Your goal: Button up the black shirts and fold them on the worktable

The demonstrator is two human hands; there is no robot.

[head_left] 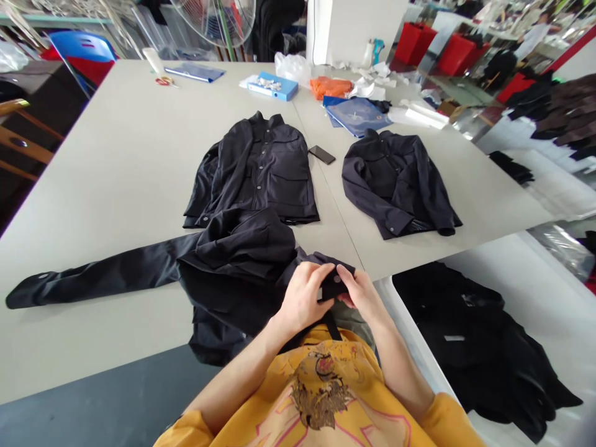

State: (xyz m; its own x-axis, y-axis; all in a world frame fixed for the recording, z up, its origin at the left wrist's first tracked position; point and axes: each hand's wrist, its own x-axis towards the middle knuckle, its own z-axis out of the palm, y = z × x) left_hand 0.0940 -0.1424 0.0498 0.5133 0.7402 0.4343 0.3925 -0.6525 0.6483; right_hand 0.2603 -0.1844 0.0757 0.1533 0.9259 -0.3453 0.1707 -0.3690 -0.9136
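A dark navy jacket (233,273) lies across the near table edge, one sleeve stretched out to the left and its lower part hanging over the edge. My left hand (306,293) grips the end of its other sleeve, the cuff, with thumb and fingers. From the right, my right hand (361,293) pinches the same cuff (331,285) near a round snap button. Both hands are close together, just in front of my body. Beyond them, a second dark jacket (258,171) lies flat, buttoned at the front. A third jacket (395,180) lies folded to the right.
A phone (322,154) lies between the two flat jackets. Blue folders (356,116), an orange plastic bag (329,87), a blue box (274,87) and scissors (164,81) are at the back. Dark garments (475,347) lie on a white surface at lower right.
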